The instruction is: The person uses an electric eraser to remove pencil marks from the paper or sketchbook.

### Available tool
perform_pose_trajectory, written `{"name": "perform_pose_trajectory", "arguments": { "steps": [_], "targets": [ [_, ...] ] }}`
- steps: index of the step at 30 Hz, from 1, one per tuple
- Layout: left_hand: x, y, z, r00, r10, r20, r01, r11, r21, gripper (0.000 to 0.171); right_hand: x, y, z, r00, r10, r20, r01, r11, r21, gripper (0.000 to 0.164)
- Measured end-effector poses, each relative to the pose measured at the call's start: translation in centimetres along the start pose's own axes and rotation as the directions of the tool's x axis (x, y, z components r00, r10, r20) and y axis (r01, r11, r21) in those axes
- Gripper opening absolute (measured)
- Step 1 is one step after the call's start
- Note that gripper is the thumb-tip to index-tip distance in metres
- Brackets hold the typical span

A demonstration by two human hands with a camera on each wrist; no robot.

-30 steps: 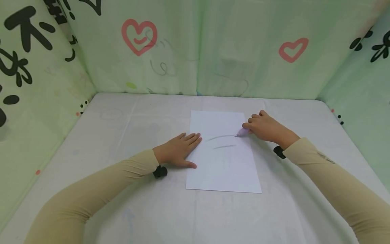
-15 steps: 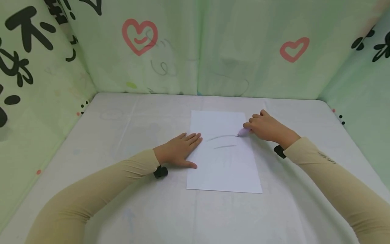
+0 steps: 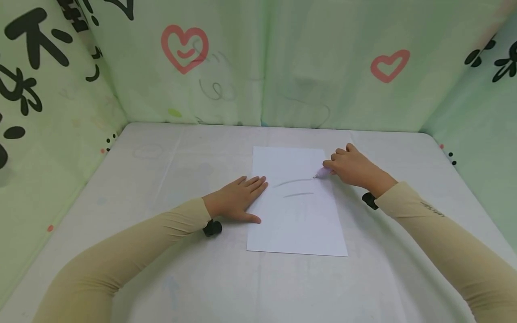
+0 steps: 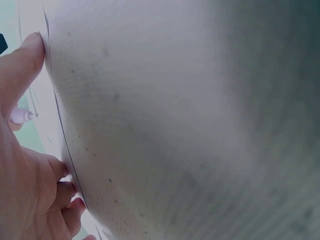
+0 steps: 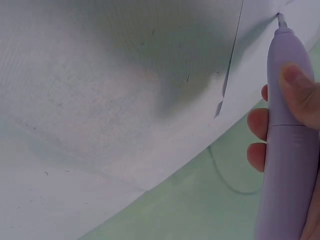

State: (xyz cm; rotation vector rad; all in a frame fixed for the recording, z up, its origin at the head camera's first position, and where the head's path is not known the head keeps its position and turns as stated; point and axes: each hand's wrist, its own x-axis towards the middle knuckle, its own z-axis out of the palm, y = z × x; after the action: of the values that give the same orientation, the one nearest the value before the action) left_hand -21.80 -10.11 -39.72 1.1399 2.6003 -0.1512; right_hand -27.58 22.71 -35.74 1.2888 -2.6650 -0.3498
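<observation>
A sheet of paper (image 3: 299,229) is laid flat on a white-covered table (image 3: 181,273), between the two hands, with its long sides running away from the person; two grey strokes are borne by its upper half, the upper stroke (image 3: 293,181) being set just above the lower stroke (image 3: 298,194). The left hand (image 3: 237,198) is placed palm down across the left edge of the sheet, with fingers extended and thumb spread; nothing is grasped by it.

A light purple pen (image 5: 290,145) is grasped by the right hand (image 3: 353,166), with the thumb laid along one side of the barrel and fingertips shown at the other; the pen is held tilted over the right edge of the sheet, and its tip is positioned at the right end of the upper stroke; whether the paper is touched cannot be determined with certainty.

Both forearms are covered by beige sleeves (image 3: 149,242); a black device (image 3: 212,228) is carried under each wrist. The table is enclosed at the back and sides by a pale green curtain (image 3: 323,27), printed with red hearts and black figures.
</observation>
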Motion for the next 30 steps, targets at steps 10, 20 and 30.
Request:
{"name": "perform_pose_trajectory", "arguments": {
  "steps": [10,20,30],
  "targets": [
    [0.02,-0.03,0.06,1.0,0.006,-0.008,-0.006,1.0,-0.005,0.097,-0.23,0.23,0.14,1.0,0.003,0.02,-0.003,1.0,0.004,0.016],
    [0.01,-0.02,0.12,1.0,0.009,-0.015,-0.009,1.0,0.001,0.097,-0.35,0.21,0.06,1.0,-0.003,-0.004,0.003,1.0,0.005,0.016],
    [0.04,-0.11,0.11,1.0,0.008,-0.01,-0.008,1.0,0.0,0.098,-0.12,-0.02,-0.12,1.0,0.0,0.009,0.0,1.0,0.003,0.015]
  ]
}}
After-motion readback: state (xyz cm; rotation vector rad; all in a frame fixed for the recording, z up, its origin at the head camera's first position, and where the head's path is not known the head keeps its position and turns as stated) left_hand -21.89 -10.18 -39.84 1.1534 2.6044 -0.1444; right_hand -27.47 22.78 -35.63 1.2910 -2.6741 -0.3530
